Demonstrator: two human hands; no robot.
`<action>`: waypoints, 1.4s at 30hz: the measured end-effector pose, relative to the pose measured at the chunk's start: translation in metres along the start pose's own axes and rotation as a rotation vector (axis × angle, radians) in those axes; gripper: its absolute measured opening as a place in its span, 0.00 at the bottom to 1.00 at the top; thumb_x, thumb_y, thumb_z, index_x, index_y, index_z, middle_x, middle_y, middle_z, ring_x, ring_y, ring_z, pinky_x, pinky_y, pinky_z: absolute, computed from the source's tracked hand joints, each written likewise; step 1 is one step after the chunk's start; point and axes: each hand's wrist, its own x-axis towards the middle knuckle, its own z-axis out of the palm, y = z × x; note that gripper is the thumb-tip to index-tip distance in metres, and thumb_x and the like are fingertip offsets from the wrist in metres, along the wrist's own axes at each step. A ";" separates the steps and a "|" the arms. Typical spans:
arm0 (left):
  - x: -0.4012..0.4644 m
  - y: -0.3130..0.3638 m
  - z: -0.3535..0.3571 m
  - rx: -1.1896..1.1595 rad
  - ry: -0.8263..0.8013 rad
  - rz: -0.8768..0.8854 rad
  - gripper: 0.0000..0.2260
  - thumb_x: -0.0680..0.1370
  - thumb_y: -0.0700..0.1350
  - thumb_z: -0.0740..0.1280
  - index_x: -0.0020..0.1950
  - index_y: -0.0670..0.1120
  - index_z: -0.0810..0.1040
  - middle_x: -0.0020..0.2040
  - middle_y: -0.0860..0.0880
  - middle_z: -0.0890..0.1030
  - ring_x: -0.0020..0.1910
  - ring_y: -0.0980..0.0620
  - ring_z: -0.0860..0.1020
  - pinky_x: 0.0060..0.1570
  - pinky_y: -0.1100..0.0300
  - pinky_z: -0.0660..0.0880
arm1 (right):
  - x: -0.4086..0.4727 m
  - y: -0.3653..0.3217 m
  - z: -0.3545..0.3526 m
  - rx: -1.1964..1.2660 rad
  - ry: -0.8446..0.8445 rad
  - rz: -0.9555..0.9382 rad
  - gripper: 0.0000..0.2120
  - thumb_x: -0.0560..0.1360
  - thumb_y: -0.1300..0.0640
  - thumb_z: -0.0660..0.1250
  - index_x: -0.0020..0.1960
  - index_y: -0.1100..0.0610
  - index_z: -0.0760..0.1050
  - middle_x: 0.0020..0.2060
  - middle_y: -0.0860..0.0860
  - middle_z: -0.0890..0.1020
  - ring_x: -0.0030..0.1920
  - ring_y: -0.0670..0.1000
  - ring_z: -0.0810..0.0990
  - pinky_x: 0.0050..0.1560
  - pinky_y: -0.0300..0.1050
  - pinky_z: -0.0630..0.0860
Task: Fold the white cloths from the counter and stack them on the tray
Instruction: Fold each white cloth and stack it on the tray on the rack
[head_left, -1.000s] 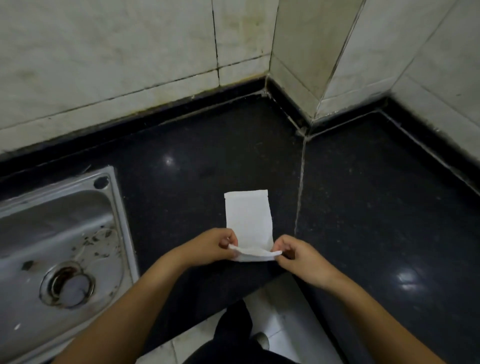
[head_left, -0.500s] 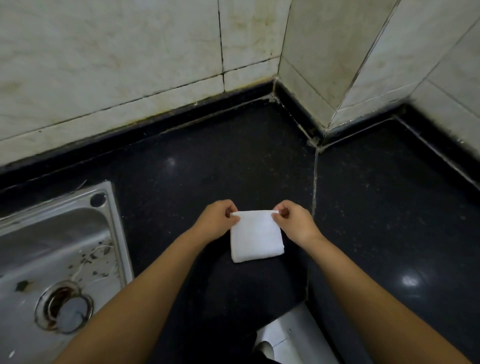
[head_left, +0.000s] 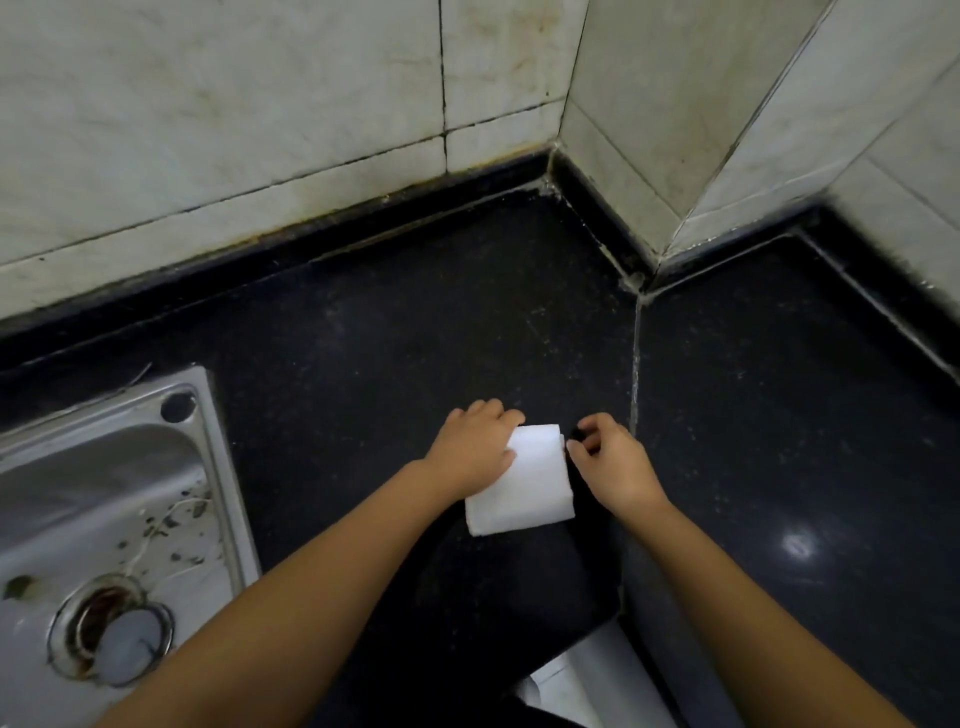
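Observation:
A small white cloth (head_left: 524, 486), folded into a thick rectangle, lies flat on the black counter (head_left: 363, 338) near its front edge. My left hand (head_left: 470, 449) lies over the cloth's upper left corner, with index finger along the top edge and thumb on the top layer, pinching that corner. Just right of the upper right corner is my right hand (head_left: 613, 462), fingers loosely curled; only the thumb tip meets the cloth's edge and it holds nothing. No tray shows in this view.
A steel sink (head_left: 104, 519) with debris and a drain is set into the counter at the left. Stained tiled walls (head_left: 260, 130) form a jutting corner behind. A grout seam (head_left: 635, 374) runs down the counter right of the cloth. The floor shows below the front edge.
The long strip was folded over away from me into a compact rectangle. My right hand has since let go of its corner, and my left hand has shifted onto the cloth's left side.

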 end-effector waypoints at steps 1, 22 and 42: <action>0.000 0.006 0.000 0.024 -0.013 -0.030 0.19 0.79 0.45 0.59 0.70 0.47 0.65 0.63 0.46 0.72 0.62 0.46 0.70 0.60 0.53 0.65 | -0.005 0.005 -0.002 0.015 -0.007 0.023 0.15 0.78 0.53 0.63 0.62 0.55 0.70 0.53 0.53 0.77 0.49 0.50 0.75 0.51 0.46 0.74; -0.143 0.097 0.013 -1.255 0.171 -0.253 0.12 0.78 0.44 0.66 0.61 0.46 0.76 0.55 0.47 0.81 0.54 0.49 0.80 0.54 0.53 0.78 | -0.135 0.027 0.012 1.182 -0.416 0.334 0.19 0.78 0.47 0.62 0.59 0.61 0.75 0.54 0.58 0.82 0.55 0.57 0.80 0.62 0.55 0.74; -0.255 0.207 0.068 -1.343 -0.501 0.060 0.12 0.81 0.43 0.59 0.60 0.41 0.76 0.56 0.43 0.83 0.54 0.46 0.82 0.55 0.47 0.78 | -0.390 0.160 0.003 1.057 0.547 0.154 0.09 0.79 0.57 0.61 0.48 0.60 0.79 0.42 0.55 0.81 0.41 0.52 0.77 0.42 0.47 0.72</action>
